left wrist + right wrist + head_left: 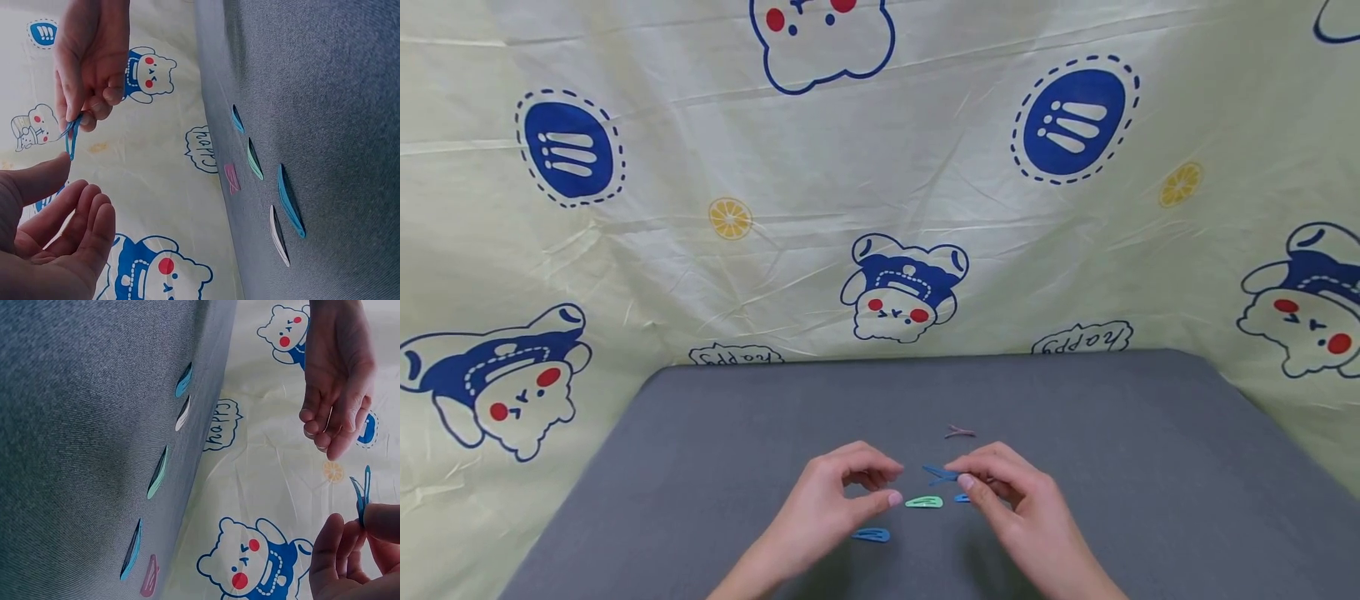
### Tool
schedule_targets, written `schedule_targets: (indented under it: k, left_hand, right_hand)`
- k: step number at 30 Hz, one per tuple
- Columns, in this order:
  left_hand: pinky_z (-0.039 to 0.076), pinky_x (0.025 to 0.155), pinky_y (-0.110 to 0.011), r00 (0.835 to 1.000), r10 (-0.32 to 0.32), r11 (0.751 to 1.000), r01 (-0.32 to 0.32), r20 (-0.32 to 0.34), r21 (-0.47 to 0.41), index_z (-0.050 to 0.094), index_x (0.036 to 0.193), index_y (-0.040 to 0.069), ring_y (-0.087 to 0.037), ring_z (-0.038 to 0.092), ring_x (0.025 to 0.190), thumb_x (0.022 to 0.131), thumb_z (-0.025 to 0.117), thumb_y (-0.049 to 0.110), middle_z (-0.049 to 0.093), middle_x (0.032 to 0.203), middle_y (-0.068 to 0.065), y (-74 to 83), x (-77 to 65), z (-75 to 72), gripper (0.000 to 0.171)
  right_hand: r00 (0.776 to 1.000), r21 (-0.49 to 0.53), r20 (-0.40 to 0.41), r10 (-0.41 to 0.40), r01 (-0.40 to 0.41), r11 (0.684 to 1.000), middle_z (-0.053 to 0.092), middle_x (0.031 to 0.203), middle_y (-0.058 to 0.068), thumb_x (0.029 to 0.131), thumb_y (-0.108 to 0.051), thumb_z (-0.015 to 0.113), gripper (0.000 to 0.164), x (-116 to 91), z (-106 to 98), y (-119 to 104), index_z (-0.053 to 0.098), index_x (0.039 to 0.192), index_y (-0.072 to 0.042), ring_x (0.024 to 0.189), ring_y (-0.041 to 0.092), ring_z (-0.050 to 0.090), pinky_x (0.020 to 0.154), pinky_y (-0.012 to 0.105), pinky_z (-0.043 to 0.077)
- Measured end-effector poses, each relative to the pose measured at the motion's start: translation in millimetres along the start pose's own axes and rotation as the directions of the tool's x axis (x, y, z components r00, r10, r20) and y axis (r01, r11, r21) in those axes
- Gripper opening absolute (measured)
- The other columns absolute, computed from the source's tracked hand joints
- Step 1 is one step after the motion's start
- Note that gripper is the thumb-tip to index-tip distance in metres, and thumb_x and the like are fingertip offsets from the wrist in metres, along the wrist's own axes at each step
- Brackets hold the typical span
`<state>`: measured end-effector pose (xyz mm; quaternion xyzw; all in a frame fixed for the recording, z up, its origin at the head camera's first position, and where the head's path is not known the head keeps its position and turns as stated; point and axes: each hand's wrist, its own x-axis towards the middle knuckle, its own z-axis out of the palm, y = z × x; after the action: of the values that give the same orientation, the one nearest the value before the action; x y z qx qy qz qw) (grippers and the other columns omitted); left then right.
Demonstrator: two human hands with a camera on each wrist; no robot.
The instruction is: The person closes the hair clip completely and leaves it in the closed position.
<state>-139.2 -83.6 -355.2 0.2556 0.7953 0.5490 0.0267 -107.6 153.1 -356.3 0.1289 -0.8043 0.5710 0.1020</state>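
Observation:
My right hand [1026, 508] pinches a blue snap hair clip [940, 475] by one end between thumb and fingers. The clip's two leaves are spread apart in a V, pointing towards my left hand [831, 492]. That hand holds nothing; its thumb and bent fingers stand apart, just left of the clip. Both hands are raised over the table. Below them lie a green hair clip [923, 502], a blue hair clip [872, 535] on the left and another blue clip [962, 498], partly hidden behind my right thumb.
A pink hair clip [960, 432] with its leaves spread lies farther back on the grey table [737, 442]. A white hair clip [279, 236] shows in the left wrist view, beside a blue one. Behind the table hangs a printed cloth [925, 167].

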Motion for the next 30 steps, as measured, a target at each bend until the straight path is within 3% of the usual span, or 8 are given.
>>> schedule_targets:
  k: [4, 9, 13, 17, 22, 30]
  left_hand:
    - [0.053, 0.085, -0.035, 1.0, 0.01, 1.0, -0.01, -0.006, 0.018, 0.074, 0.104, 0.021, -0.012, 0.063, 0.088, 0.086, 0.078, 0.016, 0.066, 0.098, 0.01, -0.4, -1.0, 2.2, 0.019]
    - [0.052, 0.084, -0.033, 1.0, 0.013, 0.999, -0.012, -0.015, 0.046, 0.074, 0.105, 0.022, -0.018, 0.063, 0.091, 0.085, 0.078, 0.016, 0.065, 0.097, 0.011, 0.4, -1.5, 1.9, 0.021]
    - [0.052, 0.083, -0.029, 1.0, 0.004, 0.998, -0.003, -0.012, 0.067, 0.074, 0.105, 0.022, -0.014, 0.062, 0.091, 0.084, 0.08, 0.02, 0.064, 0.097, 0.012, 0.7, -1.2, 2.5, 0.022]
    - [0.053, 0.082, -0.031, 1.0, 0.026, 0.996, -0.025, -0.01, 0.085, 0.075, 0.105, 0.021, -0.009, 0.06, 0.09, 0.083, 0.081, 0.024, 0.064, 0.097, 0.013, -1.5, -1.3, 6.2, 0.023]
    - [0.053, 0.082, -0.03, 0.994, 0.105, 0.987, -0.103, -0.011, 0.122, 0.075, 0.105, 0.018, -0.008, 0.062, 0.091, 0.082, 0.082, 0.027, 0.064, 0.097, 0.015, -5.3, -2.5, 11.7, 0.026]
    - [0.053, 0.08, -0.029, 0.985, 0.168, 0.98, -0.163, -0.037, 0.118, 0.075, 0.098, 0.02, -0.007, 0.062, 0.089, 0.082, 0.081, 0.023, 0.066, 0.093, 0.011, -7.0, -3.0, 16.2, 0.016]
  right_hand:
    - [1.0, -0.005, 0.014, -0.007, 0.007, 1.0, 0.064, 0.099, -0.004, 0.093, -0.01, 0.067, 0.015, -1.4, 1.2, 0.4, 0.074, 0.101, -0.02, 0.091, 0.017, 0.061, 0.079, 0.028, 0.054]
    - [0.994, -0.057, 0.038, 0.098, -0.095, 0.994, 0.063, 0.098, -0.005, 0.092, -0.008, 0.068, 0.021, -1.3, 5.0, -1.4, 0.074, 0.098, -0.027, 0.089, 0.017, 0.058, 0.078, 0.028, 0.052]
    - [0.989, -0.08, 0.051, 0.141, -0.137, 0.987, 0.063, 0.097, -0.005, 0.091, -0.008, 0.069, 0.021, -1.5, 8.2, -1.6, 0.075, 0.098, -0.027, 0.087, 0.018, 0.057, 0.076, 0.029, 0.052]
    - [0.994, -0.084, 0.074, 0.086, -0.08, 0.993, 0.062, 0.098, -0.006, 0.093, -0.012, 0.069, 0.018, -3.2, 9.8, 0.7, 0.074, 0.099, -0.028, 0.085, 0.016, 0.057, 0.075, 0.029, 0.052]
    - [0.996, -0.089, 0.084, -0.043, 0.051, 0.995, 0.063, 0.097, -0.011, 0.094, -0.015, 0.068, 0.017, -4.9, 11.6, 4.9, 0.074, 0.101, -0.03, 0.082, 0.013, 0.058, 0.071, 0.028, 0.051]
    - [0.993, -0.07, 0.096, -0.069, 0.076, 0.995, 0.063, 0.097, -0.01, 0.095, -0.021, 0.067, 0.013, -7.3, 12.9, 6.6, 0.073, 0.103, -0.029, 0.081, 0.013, 0.057, 0.07, 0.027, 0.05]
